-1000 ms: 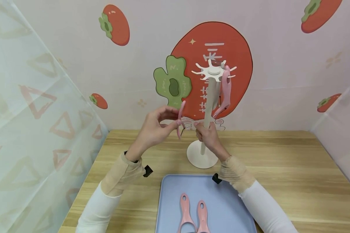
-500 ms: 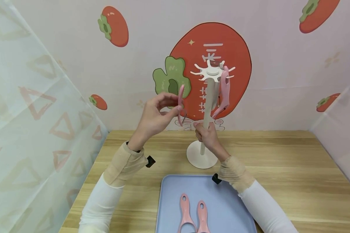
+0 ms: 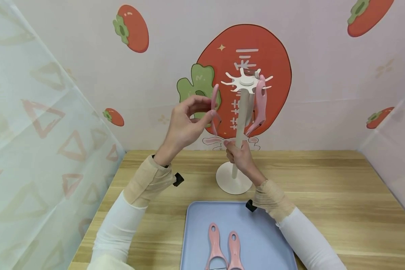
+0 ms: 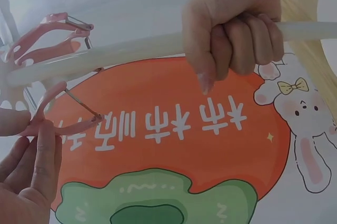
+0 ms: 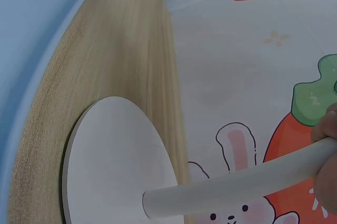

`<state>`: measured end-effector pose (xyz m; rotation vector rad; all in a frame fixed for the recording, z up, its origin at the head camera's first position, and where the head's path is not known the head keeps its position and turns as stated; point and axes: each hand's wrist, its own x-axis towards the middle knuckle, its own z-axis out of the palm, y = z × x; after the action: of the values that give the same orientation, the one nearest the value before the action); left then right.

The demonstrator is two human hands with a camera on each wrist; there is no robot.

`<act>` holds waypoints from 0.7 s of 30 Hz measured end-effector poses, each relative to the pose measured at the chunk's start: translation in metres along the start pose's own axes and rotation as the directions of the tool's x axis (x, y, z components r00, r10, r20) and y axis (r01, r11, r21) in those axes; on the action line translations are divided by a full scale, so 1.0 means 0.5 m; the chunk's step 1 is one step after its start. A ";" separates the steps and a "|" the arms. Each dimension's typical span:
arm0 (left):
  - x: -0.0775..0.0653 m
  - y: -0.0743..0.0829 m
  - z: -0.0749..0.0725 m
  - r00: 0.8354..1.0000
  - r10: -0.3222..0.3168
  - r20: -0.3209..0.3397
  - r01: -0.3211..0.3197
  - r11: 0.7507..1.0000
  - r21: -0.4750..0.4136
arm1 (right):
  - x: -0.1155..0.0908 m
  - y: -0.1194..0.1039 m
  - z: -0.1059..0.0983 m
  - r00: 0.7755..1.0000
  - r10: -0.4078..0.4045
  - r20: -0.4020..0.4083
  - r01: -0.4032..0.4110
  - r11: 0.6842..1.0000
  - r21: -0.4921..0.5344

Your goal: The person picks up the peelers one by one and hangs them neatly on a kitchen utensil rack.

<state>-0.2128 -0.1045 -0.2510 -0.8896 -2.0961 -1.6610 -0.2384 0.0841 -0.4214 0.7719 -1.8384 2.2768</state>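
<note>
The left hand (image 3: 188,123) is pinching a pink Y-shaped peeler (image 3: 214,98) between thumb and fingers, nearly upright, just left of the spoked top (image 3: 246,81) of the white stand (image 3: 228,183). It is sitting nearer that top than the right hand (image 3: 242,158), whose curled fingers are gripping the pole (image 3: 241,127) below. The left wrist view is showing the metal blade (image 4: 82,103) spanning the prongs (image 4: 84,127); the head view is leaving it indistinct.

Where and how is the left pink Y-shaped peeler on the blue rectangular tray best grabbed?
Probably pinch the pink Y-shaped peeler from above, across the middle of its slim handle: it lies on the blue rectangular tray with that handle bare along both sides. Gripping there also avoids the metal blade at its forked near end.
</note>
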 end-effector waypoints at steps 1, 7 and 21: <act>0.003 0.009 0.001 1.000 0.004 -0.007 -0.004 1.000 0.003 | 0.000 0.000 0.000 1.000 0.000 0.000 0.000 1.000 0.002; 0.022 0.043 0.006 0.999 0.031 -0.042 -0.031 1.000 0.007 | 0.001 0.000 0.001 1.000 0.005 -0.004 -0.005 1.000 -0.009; 0.070 -0.017 0.016 0.990 0.090 -0.108 -0.094 0.995 -0.040 | 0.000 0.002 0.003 1.000 -0.017 -0.008 0.017 1.000 0.020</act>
<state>-0.2436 -0.0884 -0.2388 -0.8781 -1.9259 -1.6757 -0.2383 0.0826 -0.4220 0.7780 -1.8011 2.2881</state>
